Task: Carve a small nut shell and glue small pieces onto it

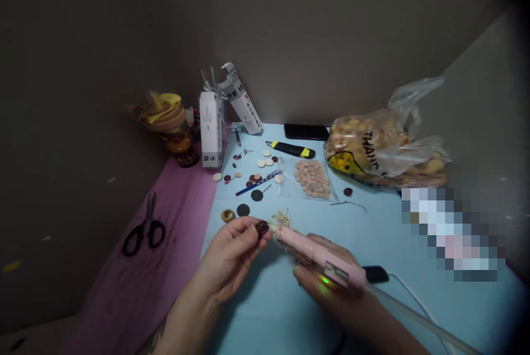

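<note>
My left hand (232, 255) pinches a small dark brown bead (261, 227) between thumb and fingertips, just above the light blue table (372, 233). My right hand (327, 272) grips a pink pen-shaped rotary tool (314, 255) with a green light lit near its rear. The tool's pale tip touches the bead. A cable and a clear tube run from the tool toward the lower right. A little heap of pale dust (281, 216) lies just behind the bead.
Black scissors (144, 228) lie on the pink cloth at left. Behind the hands are loose discs (265, 162), a bag of tan discs (312, 178), a black-yellow utility knife (292, 149), a phone (306, 131), white cartons (211, 128) and a plastic bag (385, 145).
</note>
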`<state>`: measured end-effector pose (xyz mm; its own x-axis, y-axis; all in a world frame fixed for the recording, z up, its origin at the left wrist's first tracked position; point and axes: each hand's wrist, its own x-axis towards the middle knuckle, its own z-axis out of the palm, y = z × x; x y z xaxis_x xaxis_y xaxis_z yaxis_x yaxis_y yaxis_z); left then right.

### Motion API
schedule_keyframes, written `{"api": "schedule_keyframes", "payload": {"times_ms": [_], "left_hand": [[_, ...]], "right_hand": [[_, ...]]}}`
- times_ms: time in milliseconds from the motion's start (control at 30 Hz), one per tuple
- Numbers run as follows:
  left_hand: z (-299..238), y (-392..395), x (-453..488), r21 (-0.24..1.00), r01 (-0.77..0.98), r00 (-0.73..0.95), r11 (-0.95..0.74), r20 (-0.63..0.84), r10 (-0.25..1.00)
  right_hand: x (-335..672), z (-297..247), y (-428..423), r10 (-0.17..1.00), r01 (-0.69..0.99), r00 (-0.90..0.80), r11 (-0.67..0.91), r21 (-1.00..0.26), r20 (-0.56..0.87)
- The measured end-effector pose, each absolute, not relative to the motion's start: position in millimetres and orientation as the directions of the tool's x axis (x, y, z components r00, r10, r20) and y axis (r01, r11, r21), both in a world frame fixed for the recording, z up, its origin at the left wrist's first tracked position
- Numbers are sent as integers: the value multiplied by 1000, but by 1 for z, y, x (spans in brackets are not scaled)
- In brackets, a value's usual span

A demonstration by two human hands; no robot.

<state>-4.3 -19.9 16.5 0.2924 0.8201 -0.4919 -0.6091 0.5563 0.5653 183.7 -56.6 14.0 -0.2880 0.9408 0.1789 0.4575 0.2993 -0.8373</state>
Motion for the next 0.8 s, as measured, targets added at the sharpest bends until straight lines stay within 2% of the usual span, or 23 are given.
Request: {"api": "schedule_keyframes", "payload": {"times_ms": [167, 500, 800], "left_hand": [[14, -21, -4, 561, -603, 298, 567, -501, 813], [10, -24, -5, 634, -545, 316, 548, -451, 835], [13, -23, -5, 561, -559, 382, 611, -480, 790]], "right_hand": [[184, 13, -58, 949, 486, -284, 266, -832, 137], [184, 15, -58, 940, 453, -288, 304, -838, 184], [184, 10, -59, 931, 447, -274, 347, -825, 242]]}}
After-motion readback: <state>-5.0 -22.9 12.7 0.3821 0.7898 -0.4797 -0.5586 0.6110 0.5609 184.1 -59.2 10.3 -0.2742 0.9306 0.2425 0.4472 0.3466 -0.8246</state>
